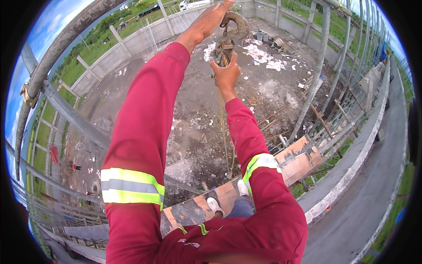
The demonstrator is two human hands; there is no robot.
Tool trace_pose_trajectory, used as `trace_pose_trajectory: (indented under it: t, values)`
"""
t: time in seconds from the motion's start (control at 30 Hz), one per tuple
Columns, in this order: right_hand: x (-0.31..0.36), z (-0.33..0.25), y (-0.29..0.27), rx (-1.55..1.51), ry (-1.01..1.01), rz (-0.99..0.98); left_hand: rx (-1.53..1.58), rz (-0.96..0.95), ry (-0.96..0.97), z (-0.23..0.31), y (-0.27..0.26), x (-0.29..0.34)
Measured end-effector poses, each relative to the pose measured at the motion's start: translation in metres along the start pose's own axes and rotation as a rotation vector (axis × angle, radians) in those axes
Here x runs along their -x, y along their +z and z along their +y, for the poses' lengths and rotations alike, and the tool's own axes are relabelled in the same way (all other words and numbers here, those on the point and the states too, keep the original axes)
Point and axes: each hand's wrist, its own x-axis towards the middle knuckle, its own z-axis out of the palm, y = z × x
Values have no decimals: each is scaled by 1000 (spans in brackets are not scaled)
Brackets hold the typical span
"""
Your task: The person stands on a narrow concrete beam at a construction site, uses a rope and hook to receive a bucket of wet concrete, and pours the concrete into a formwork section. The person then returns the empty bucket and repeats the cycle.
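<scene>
My left hand (207, 23) reaches high beside a large rusty hook (241, 27). Its fingers run up to the picture's upper edge, so their grip cannot be made out. Under the hook hangs a worn metal pulley block (225, 46), linked to it at the top. My right hand (227, 74) wraps around the lower part of that block, thumb and fingers on either side. From below the hand a yellowish rope (223, 121) drops toward the ground.
I stand on narrow wooden boards (189, 213) high above littered ground. Steel scaffold pipes (74, 112) cross at left; more rise at right. A concrete ledge (347, 180) curves along the right. Below lie white scraps (259, 55) and buckets (262, 36). Small figures of people (77, 167) are far down left.
</scene>
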Motion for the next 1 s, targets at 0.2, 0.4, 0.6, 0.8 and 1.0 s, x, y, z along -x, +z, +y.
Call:
trace_pose_trajectory:
  t: [0.2,0.4,0.6,0.8,1.0]
  values:
    - [4,9,4,35,-11,-13,-367,125,75,11,14,3]
    - [25,14,1,124,-61,-94,-242,87,123,56,24,39]
    - [13,17,-63,261,-48,-377,-734,520,413,62,-13,85]
    - [-12,32,-106,279,-153,-417,-969,1254,273,48,-115,315]
    - [-17,33,-101,375,-102,-513,-183,1064,-644,-25,-189,432]
